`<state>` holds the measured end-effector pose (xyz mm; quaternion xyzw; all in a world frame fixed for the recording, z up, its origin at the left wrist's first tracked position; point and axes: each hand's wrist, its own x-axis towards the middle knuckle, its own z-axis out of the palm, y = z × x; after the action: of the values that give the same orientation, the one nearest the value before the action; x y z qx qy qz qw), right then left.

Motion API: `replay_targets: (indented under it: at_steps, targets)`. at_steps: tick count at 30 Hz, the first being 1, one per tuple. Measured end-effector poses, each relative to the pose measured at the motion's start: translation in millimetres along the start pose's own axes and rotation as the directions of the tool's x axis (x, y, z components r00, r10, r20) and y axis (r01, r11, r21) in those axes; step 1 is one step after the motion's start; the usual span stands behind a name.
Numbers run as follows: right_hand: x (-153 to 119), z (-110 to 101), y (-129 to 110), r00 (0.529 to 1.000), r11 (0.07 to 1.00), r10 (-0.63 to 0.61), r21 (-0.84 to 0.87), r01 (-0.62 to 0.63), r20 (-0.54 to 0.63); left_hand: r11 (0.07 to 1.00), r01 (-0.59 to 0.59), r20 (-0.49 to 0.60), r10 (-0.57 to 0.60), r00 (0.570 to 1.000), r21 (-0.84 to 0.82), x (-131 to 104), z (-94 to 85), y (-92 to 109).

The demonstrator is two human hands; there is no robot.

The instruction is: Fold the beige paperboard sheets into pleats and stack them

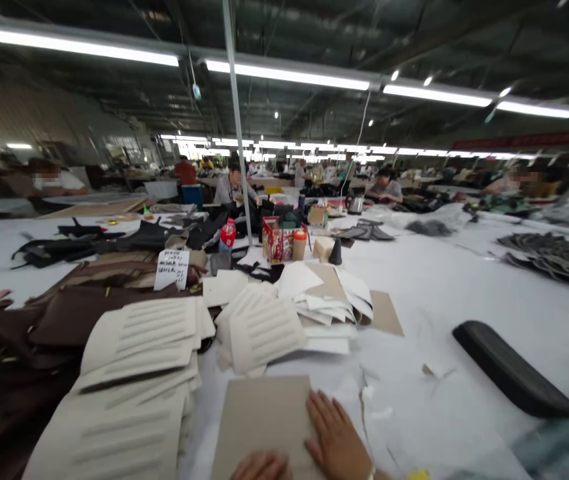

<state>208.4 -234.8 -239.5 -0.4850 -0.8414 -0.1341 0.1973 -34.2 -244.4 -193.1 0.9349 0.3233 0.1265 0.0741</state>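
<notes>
- Right hand (337, 437) lies palm down with its fingers extended and slightly apart, pinching nothing; fingertips and thumb rest along the right edge of a plain grey-beige sheet (267, 413).
- Left hand (264, 465) is blurred and cut off by the bottom of the view, over the sheet's near part; whether its fingers grip anything cannot be told.
- The step in hand looks like steadying or squaring the sheet; the next move seems to call for even, light pressure so that it stays flat and does not slide.
- The sheet lies flat on the white surface (429, 287), directly under the left hand and mostly to the left of the right one, its far edge reaching beyond the fingertips.
- Just left of it rises an overlapping pile of ribbed off-white panels (129, 433); beyond its far edge, more ribbed panels (267, 333) fan out beside loose white sheets (324, 300).
- Well to the right, a curved black piece (514, 370) lies alone.
- Farther left, dark brown material (79, 317) is heaped near a handwritten card (171, 270).
- Past these stand a red bottle (227, 235) and a red patterned box (277, 243), with a co-worker (384, 187) seated farther back.
</notes>
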Motion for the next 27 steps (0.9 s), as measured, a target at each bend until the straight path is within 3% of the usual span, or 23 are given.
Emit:
replay_targets:
  at_steps: [3, 7, 11, 16, 19, 22, 25, 27]
  targets:
    - [7, -43, -15, 0.979, 0.982, 0.108, 0.133, -0.132, 0.171, 0.998, -0.063, 0.021, 0.063, 0.998, 0.020, -31, 2.3, 19]
    - [-3, -66, -39, 0.975, 0.948, 0.059, 0.295, -0.121, 0.212, 0.989, 0.117, -0.113, -0.107, 0.988, 0.086, -53, -0.3, 29]
    - [-18, -69, -79, 0.973, 0.941, -0.071, 0.339, -0.009, 0.221, 0.983, 0.132, -0.076, -0.123, 0.989, 0.124, -56, -5.9, 32]
    - [-5, -58, -108, 0.970, 0.957, -0.018, 0.285, -0.054, 0.242, 0.981, 0.150, -0.013, -0.150, 0.989, 0.122, -44, -5.7, 36]
    - [-4, -55, -103, 0.966, 0.952, -0.007, 0.296, -0.072, 0.257, 0.981, 0.165, -0.008, -0.165, 0.986, 0.105, -49, -4.3, 32]
    - [-18, -59, -83, 0.965, 0.946, -0.002, 0.314, -0.083, 0.261, 0.976, 0.180, -0.050, -0.175, 0.983, 0.122, -70, -8.5, 20]
    - [-30, -69, -60, 0.965, 0.950, 0.062, 0.282, -0.135, 0.253, 0.963, 0.216, -0.111, -0.200, 0.973, 0.160, -92, -17.3, 9]
    - [-26, -72, -55, 0.958, 0.949, 0.118, 0.255, -0.187, 0.262, 0.947, 0.274, -0.155, -0.249, 0.956, 0.170, -90, -20.9, 8]
